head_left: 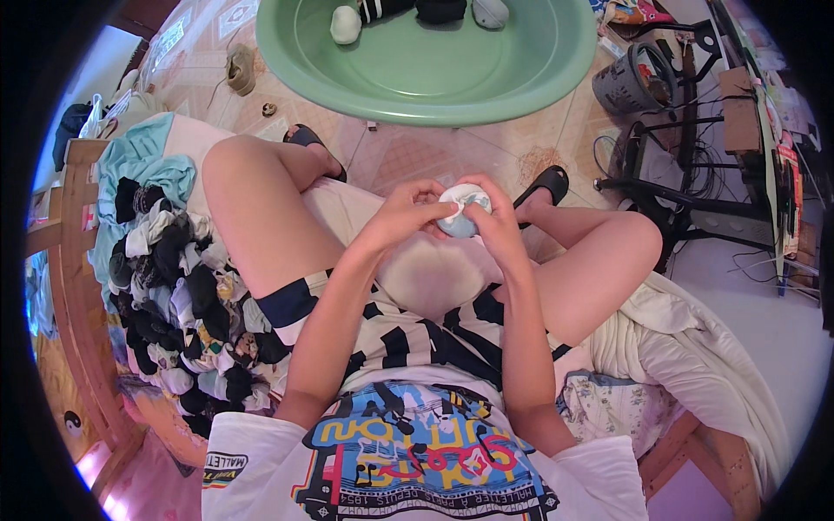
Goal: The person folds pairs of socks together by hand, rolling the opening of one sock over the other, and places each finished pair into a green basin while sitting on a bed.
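Between my two hands, above my lap, is a rolled-up sock ball [457, 226], white with pale blue patches. My left hand [401, 214] grips it from the left, thumb pressed on its top. My right hand [497, 219] wraps round the other side, with its thumb on the folded middle. Some fingers are hidden behind the ball. Beyond my knees, a large green basin [426, 111] holds several balled socks, among them a white one [346, 26], a black one [440, 10] and a grey one [491, 13]. To my left lies a heap of loose, mixed socks [204, 291].
Light blue cloth [152, 148] lies by the heap, near a wooden bed rail [80, 252]. A grey waste basket [621, 85] and a black metal frame [686, 187] stand to the right. A beige shoe [241, 69] is on the tiled floor. White bedding [695, 347] bunches at my right.
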Demonstrator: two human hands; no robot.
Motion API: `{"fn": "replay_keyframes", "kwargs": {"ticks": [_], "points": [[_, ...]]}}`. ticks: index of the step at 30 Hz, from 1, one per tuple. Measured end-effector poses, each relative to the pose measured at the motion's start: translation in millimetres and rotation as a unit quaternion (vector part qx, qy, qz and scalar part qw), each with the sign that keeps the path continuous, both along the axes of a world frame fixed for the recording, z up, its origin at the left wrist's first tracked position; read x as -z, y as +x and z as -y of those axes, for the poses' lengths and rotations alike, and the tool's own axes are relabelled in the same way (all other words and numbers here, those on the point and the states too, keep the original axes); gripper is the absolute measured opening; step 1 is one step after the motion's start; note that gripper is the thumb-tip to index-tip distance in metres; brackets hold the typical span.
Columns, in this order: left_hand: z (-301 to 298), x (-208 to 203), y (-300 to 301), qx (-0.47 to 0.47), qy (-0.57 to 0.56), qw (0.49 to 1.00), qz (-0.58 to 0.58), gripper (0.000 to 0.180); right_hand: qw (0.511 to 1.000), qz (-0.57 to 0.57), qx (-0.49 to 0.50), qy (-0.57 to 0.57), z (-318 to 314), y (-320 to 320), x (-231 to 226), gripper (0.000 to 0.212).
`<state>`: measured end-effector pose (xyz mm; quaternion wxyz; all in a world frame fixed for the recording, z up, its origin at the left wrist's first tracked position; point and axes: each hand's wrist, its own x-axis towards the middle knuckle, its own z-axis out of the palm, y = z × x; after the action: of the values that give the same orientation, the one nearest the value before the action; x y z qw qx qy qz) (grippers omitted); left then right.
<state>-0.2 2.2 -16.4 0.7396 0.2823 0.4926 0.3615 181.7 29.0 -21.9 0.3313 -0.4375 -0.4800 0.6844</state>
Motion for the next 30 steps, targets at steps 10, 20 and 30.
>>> {"fn": "replay_keyframes", "kwargs": {"ticks": [10,20,30], "points": [[11.1,49.3,24.4,-0.110,0.101,0.979,-0.142,0.019,0.932,0.218,-0.039,0.287,16.1,-16.2,-10.6,0.031],[4.8,58.6,33.2,-0.206,0.013,0.964,-0.171,0.027,0.967,0.166,0.144,0.132,22.4,-30.3,23.9,0.029],[-0.3,5.0,33.6,-0.203,-0.009,0.970,0.136,0.045,0.969,-0.115,0.192,-0.103,-2.3,-13.0,-1.0,0.037]]}}
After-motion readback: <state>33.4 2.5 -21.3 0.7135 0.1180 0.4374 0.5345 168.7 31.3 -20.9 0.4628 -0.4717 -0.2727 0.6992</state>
